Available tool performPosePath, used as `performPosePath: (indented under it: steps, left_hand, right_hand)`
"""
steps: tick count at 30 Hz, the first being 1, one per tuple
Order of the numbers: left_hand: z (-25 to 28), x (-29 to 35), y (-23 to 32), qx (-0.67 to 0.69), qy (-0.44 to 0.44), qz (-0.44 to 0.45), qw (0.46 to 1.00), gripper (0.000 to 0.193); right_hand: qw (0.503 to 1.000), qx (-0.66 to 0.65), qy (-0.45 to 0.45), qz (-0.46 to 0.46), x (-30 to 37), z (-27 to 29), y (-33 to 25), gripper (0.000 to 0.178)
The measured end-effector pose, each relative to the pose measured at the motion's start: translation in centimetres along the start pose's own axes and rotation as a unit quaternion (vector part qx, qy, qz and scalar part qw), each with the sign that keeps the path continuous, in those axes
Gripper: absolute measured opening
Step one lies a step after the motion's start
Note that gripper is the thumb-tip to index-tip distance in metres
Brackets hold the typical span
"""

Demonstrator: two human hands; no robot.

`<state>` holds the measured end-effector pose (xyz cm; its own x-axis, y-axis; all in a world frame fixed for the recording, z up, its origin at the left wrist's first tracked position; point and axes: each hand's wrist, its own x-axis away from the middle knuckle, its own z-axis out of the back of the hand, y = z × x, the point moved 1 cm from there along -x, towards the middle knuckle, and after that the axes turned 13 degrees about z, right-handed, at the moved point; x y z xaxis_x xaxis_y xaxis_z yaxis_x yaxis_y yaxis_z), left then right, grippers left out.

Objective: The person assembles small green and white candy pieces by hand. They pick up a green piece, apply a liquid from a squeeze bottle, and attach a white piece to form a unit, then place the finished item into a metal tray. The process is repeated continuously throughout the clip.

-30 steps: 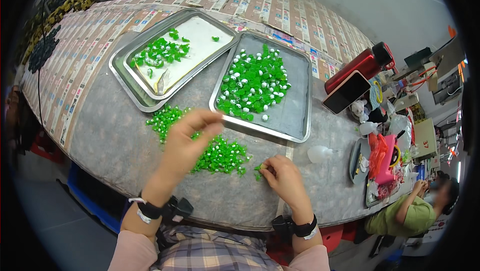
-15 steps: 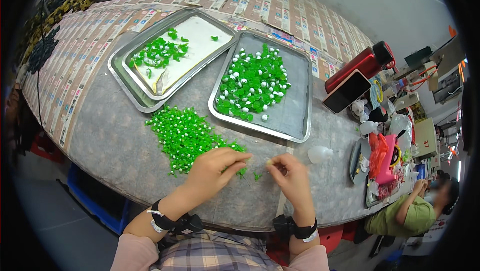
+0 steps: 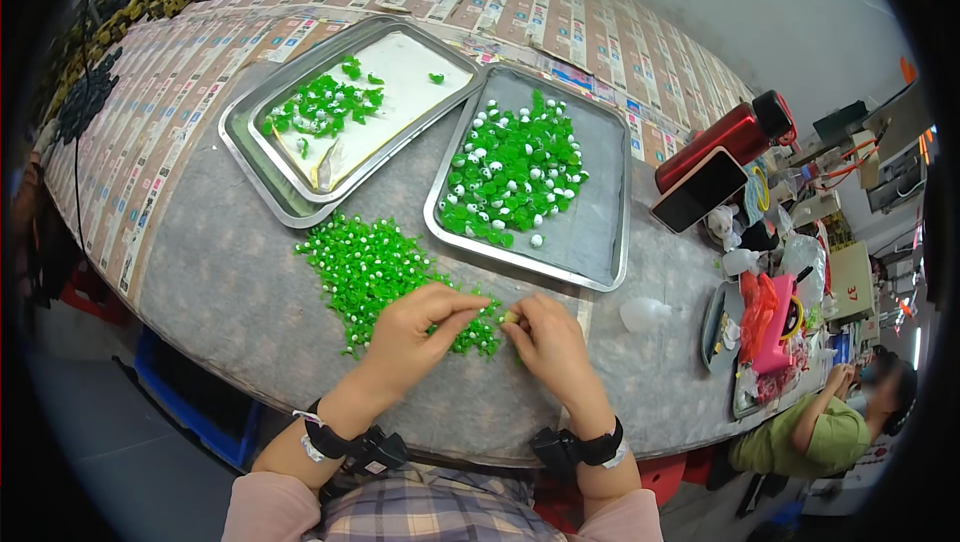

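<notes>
A heap of small green pieces with white dots (image 3: 365, 267) lies on the grey-covered table. At its right edge my left hand (image 3: 418, 330) is closed in a pinch, thumb against forefinger; what sits between the fingertips is too small to make out. Close beside it, my right hand (image 3: 552, 347) also pinches, and something tiny and yellowish shows at its fingertips. A few green bits lie between and under the two hands. Beyond them, a metal tray (image 3: 607, 227) carries green pieces with white, black-marked balls (image 3: 515, 167).
Stacked metal trays (image 3: 243, 167) at the far left hold more green pieces on a white sheet. To the right are a clear squeeze bulb (image 3: 645, 314), a phone (image 3: 700, 189) leaning on a red flask (image 3: 712, 145), and a pink container (image 3: 775, 337). Another person (image 3: 805, 432) sits at far right.
My right hand has moved left, nearer the heap and my left hand. My left hand has shifted slightly left and up. A loose green piece between them no longer lies apart in view.
</notes>
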<state>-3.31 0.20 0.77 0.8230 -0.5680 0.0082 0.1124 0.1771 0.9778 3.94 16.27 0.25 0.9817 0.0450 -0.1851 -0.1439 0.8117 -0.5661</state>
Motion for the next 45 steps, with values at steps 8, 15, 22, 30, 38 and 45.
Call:
performPosePath:
  steps: [8,15,22,30,38,45]
  left_hand:
    - [-1.7,1.0,0.7,0.096,-0.101,0.113,0.984,0.02]
    - [-1.6,1.2,1.0,0.322,-0.159,0.217,0.908,0.017]
    - [-2.2,0.8,0.3,0.363,-0.147,0.244,0.887,0.019]
    - [-1.8,0.6,-0.6,0.407,-0.158,0.274,0.857,0.02]
    - [-1.4,0.6,-0.9,0.463,-0.165,0.301,0.817,0.011]
    - [-1.4,0.6,-1.4,0.481,-0.17,0.291,0.809,0.008]
  right_hand:
    - [0.996,-0.012,0.067,0.056,1.0,2.3,-4.1,0.013]
    - [0.827,-0.019,0.556,-0.08,6.5,7.8,0.7,0.027]
    - [0.93,0.04,0.306,-0.198,8.6,6.9,8.0,0.044]
    - [0.893,-0.201,0.381,-0.131,5.4,7.6,1.4,0.036]
    - [0.846,-0.231,0.48,-0.021,1.6,6.5,-4.8,0.062]
    - [0.867,-0.141,0.477,0.022,0.1,4.0,-5.7,0.065]
